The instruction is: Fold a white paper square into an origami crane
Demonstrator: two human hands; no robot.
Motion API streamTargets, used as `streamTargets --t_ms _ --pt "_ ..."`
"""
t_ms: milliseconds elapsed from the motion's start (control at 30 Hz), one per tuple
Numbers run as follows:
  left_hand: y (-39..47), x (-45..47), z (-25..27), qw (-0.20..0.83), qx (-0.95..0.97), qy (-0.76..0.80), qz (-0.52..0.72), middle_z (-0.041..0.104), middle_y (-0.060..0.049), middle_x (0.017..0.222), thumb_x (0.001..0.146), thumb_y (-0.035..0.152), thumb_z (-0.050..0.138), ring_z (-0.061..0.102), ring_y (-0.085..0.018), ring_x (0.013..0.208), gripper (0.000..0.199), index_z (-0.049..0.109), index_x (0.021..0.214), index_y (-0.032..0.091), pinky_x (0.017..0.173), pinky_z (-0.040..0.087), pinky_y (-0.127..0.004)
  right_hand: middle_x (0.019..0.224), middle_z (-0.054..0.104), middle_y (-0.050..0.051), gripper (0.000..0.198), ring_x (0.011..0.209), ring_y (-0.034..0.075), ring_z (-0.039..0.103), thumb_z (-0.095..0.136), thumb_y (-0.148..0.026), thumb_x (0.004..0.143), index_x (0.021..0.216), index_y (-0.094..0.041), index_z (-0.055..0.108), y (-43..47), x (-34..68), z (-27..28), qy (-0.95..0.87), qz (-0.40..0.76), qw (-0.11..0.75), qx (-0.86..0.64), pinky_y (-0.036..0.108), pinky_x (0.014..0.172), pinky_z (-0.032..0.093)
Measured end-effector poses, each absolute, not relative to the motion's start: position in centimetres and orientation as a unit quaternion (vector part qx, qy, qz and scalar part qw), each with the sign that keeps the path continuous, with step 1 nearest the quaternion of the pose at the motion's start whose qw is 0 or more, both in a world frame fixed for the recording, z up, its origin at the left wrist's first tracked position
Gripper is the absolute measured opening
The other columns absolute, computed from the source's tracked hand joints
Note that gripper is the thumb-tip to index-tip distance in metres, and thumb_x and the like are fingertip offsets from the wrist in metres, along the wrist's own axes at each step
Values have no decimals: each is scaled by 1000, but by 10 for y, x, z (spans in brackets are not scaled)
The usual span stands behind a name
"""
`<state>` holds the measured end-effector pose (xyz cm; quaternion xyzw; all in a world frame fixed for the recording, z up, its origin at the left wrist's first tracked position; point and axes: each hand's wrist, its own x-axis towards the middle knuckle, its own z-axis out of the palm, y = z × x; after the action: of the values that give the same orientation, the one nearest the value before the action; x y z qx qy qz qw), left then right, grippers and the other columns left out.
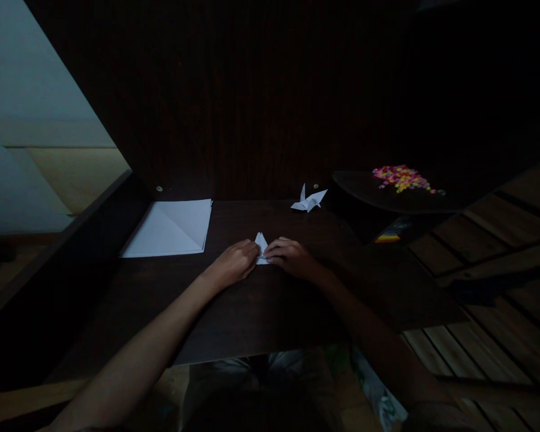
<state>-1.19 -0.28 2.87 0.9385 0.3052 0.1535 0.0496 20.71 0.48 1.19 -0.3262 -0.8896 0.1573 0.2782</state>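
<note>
Between my two hands lies a small folded white paper (pixel 261 245), its narrow split tip pointing away from me and its wider end toward me. My left hand (pixel 237 261) is closed at its left edge, fingers curled onto the paper. From the right, my right hand (pixel 290 257) pinches the paper with bent fingers. The fingers partly cover both sides of it. Farther back on the dark desk, slightly right, stands a finished white paper crane (pixel 309 201) with its wings spread.
Left on the desk (pixel 234 324) lies a stack of white paper sheets (pixel 175 228), the top one creased. A raised dark shelf (pixel 360 189) at right bears a pile of small colourful pieces (pixel 402 178). A tall dark panel (pixel 252 108) closes the back; wooden slats (pixel 486 354) are at right.
</note>
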Motion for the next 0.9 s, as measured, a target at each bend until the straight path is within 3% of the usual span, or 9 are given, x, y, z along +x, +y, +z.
streamTargets --t_ms 100,300,500,700,900 --pt "-4 -13 29 37 948 290 124 62 -12 96 90 13 43 58 -23 90 15 57 96 12 83 50 -36 100 71 5 15 93 19 62 71 -28 81 95 -22 74 2 210 15 -896 161 260 -323 34 82 49" --pt "-4 -22 26 161 916 300 211 63 -10 111 87 19 53 60 -20 104 20 58 106 15 95 47 -33 99 71 5 17 92 19 62 71 -23 81 97 -22 73 -1 207 14 -884 160 263 -352 35 83 49" --pt "-1 -23 22 230 880 321 265 63 -8 113 80 18 62 62 -20 104 20 63 99 17 95 48 -33 99 71 8 20 91 21 63 77 -26 74 90 -18 70 0 206 10 -861 169 295 -378 38 82 49" --pt "1 -21 25 254 864 333 278 64 -8 110 77 18 66 62 -21 102 15 63 91 17 93 48 -35 94 71 7 20 86 20 62 78 -23 73 90 -18 69 -1 205 13 -857 182 296 -381 36 79 49" --pt "0 -23 26 242 883 306 262 65 -8 110 81 16 60 63 -19 102 13 63 93 17 93 48 -34 96 71 5 7 88 19 59 73 -17 77 82 -18 69 -2 204 11 -873 162 299 -349 34 81 47"
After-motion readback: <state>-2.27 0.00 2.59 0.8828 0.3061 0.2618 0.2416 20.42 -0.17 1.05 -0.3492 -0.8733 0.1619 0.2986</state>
